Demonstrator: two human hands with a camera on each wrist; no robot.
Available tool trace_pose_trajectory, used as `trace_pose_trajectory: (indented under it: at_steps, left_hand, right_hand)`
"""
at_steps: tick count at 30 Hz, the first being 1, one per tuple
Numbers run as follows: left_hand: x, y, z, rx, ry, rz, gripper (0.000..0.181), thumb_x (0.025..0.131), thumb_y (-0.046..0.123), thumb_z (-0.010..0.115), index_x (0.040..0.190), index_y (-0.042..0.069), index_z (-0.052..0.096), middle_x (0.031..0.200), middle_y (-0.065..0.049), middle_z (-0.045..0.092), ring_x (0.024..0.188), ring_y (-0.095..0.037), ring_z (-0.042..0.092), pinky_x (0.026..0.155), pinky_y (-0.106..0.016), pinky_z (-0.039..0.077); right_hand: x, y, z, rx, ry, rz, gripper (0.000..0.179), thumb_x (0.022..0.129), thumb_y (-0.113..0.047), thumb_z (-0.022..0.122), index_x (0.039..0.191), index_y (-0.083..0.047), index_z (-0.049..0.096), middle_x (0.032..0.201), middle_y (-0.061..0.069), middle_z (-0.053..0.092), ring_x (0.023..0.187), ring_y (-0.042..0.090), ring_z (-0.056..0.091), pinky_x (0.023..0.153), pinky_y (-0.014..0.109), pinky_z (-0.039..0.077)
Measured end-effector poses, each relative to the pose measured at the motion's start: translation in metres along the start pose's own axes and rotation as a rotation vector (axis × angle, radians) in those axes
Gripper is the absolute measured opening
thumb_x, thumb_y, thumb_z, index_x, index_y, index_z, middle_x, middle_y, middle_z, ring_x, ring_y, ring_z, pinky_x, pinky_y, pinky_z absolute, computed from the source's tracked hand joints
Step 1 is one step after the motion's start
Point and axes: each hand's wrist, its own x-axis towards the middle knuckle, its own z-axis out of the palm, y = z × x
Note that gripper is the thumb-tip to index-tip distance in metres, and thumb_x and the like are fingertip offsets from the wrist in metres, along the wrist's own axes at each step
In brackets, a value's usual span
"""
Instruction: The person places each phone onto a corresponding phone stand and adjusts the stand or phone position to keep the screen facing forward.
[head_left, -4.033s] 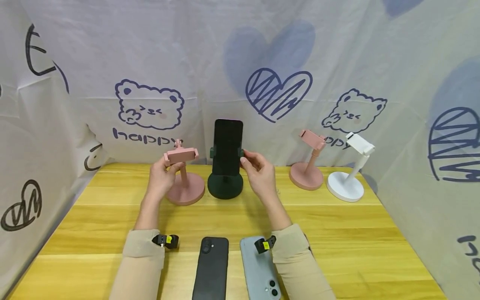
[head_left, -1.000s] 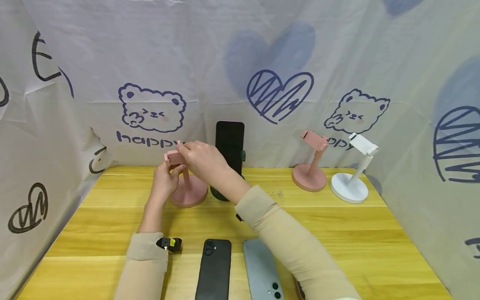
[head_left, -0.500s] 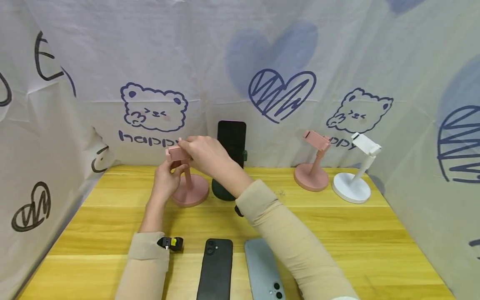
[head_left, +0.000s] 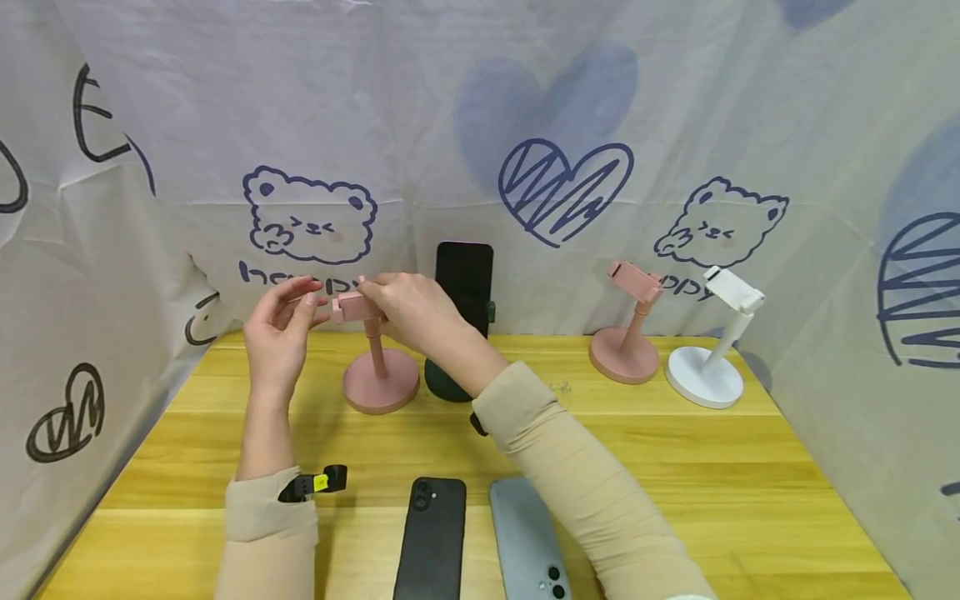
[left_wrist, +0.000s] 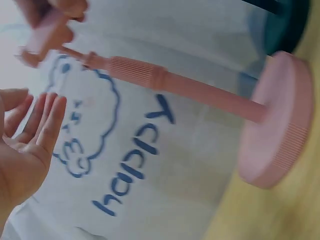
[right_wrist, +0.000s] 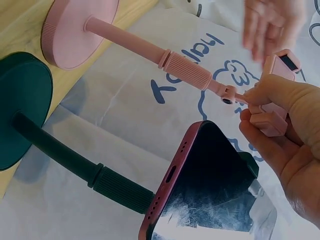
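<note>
A pink phone stand point(head_left: 381, 381) stands upright on the table at the left. My right hand point(head_left: 416, 310) grips the clamp head point(right_wrist: 274, 111) at its top, thumb on one side and fingers on the other. To the left of that clamp, my left hand point(head_left: 279, 333) is raised with its fingers loosely bent and nothing in them; a gap parts it from the stand in the left wrist view. Just right of the pink stand, a dark green phone stand point(right_wrist: 60, 147) holds a phone point(head_left: 463, 279) upright, partly hidden behind my right forearm.
Another pink stand point(head_left: 624, 354) and a white stand point(head_left: 705, 377) are at the back right, without phones. A black phone point(head_left: 430, 542) and a pale blue phone point(head_left: 527, 533) lie face down near the front. Behind everything hangs a printed cloth point(head_left: 435, 125).
My right hand has left the green stand's phone and crossed over to the pink stand's clamp. My left hand has let go of that clamp and moved left.
</note>
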Motion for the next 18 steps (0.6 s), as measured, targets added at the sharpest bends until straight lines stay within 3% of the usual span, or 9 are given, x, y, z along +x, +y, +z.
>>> trace_pose_trajectory:
  at_steps: [3,6,12,18]
  left_hand:
    - [-0.001,0.010,-0.003,-0.089,-0.039,0.035,0.030,0.102,0.008,0.066,0.126,-0.010,0.065,0.114,-0.014,0.069,0.098,-0.018,0.070,0.082,-0.026,0.062]
    - [-0.003,0.016,-0.005,-0.098,-0.110,0.047,0.029,0.101,0.005,0.067,0.124,-0.012,0.065,0.114,-0.013,0.070,0.100,-0.018,0.071,0.084,-0.027,0.062]
    - [-0.004,0.020,-0.005,0.050,-0.220,0.038,0.029,0.099,0.003,0.070,0.124,-0.011,0.066,0.115,-0.002,0.072,0.104,-0.012,0.069,0.089,-0.019,0.058]
    - [-0.005,0.021,-0.005,0.113,-0.246,0.006,0.032,0.098,0.009,0.073,0.125,-0.008,0.069,0.113,0.005,0.073,0.103,-0.010,0.071,0.090,-0.017,0.057]
  right_hand:
    - [0.000,0.000,0.000,0.007,-0.009,0.003,0.062,0.093,-0.024,0.081,0.150,-0.016,0.058,0.131,0.002,0.070,0.105,0.017,0.068,0.096,0.026,0.057]
    - [0.000,0.000,0.000,0.006,-0.009,0.001,0.062,0.093,-0.024,0.081,0.150,-0.016,0.058,0.131,0.002,0.070,0.105,0.016,0.068,0.096,0.026,0.057]
    - [-0.001,0.001,0.000,0.008,0.001,-0.007,0.062,0.093,-0.022,0.080,0.150,-0.015,0.058,0.128,0.003,0.071,0.102,0.016,0.068,0.094,0.024,0.057]
    - [-0.002,0.001,0.000,0.014,0.013,-0.011,0.063,0.093,-0.022,0.081,0.151,-0.014,0.056,0.127,0.003,0.071,0.102,0.016,0.069,0.093,0.023,0.058]
